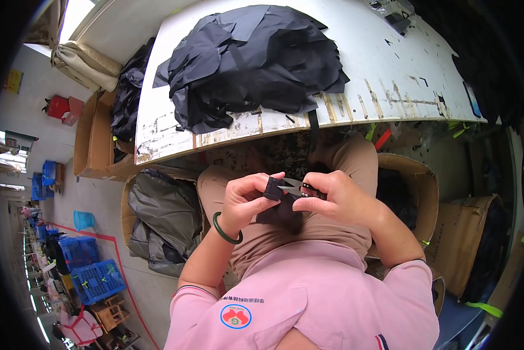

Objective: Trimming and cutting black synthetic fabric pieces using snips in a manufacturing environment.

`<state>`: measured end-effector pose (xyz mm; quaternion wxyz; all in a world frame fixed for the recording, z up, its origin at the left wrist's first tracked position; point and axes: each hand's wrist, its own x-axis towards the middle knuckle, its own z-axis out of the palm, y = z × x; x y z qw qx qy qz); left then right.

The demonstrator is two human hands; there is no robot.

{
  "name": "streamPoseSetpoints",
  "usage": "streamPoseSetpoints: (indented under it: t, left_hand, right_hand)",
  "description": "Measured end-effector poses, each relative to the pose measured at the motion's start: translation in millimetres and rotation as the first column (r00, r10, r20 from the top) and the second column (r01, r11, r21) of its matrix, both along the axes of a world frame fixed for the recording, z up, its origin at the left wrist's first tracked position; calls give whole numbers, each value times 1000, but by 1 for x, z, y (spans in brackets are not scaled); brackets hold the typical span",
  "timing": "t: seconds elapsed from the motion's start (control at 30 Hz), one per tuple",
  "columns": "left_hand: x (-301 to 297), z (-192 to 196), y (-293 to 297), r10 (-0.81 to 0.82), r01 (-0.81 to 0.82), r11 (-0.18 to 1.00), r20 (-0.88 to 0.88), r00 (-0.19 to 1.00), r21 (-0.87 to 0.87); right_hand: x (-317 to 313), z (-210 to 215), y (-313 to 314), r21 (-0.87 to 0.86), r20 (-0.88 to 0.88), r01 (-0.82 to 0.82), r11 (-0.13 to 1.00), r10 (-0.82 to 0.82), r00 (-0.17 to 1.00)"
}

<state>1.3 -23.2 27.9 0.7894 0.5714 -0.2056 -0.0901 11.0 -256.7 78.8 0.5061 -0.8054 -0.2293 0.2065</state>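
My left hand (247, 201) pinches a small piece of black fabric (280, 209) over my lap; a green bangle sits on that wrist. My right hand (332, 198) grips small thread snips (300, 186), whose metal blades point left and touch the top edge of the fabric. The lower part of the fabric hangs down between both hands onto my tan trousers. On the white worktable (390, 76) ahead lies a large pile of black fabric pieces (253, 58).
A cardboard box with dark grey cloth (162, 219) stands at my left, another cardboard box (411, 186) at my right. More boxes (95, 140) sit beside the table. Blue plastic crates (95, 280) line the aisle at the far left.
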Motion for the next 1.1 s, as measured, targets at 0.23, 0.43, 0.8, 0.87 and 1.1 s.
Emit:
streamPoseSetpoints:
  t: [0.23,0.43,0.8,0.87,1.1]
  left_hand:
    - [0,1,-2,-90,91,996,-48,995,18]
    - [1,-5,1,-126,127,990,-18,992,60]
    - [6,4,6,-208,208,972,-15,978,107]
    - [9,6,8,-319,325,945,-132,939,28]
    - [27,14,18,-625,633,760,-440,645,-151]
  right_hand:
    - [-2,0,0,-146,259,-32,989,69,963]
    - [-3,-1,3,-150,306,-39,988,84,949]
    - [-5,-7,-6,-87,153,-48,995,61,986]
    - [-3,0,-8,-75,78,-93,993,99,992]
    - [-2,-4,-12,-106,98,-225,968,236,967]
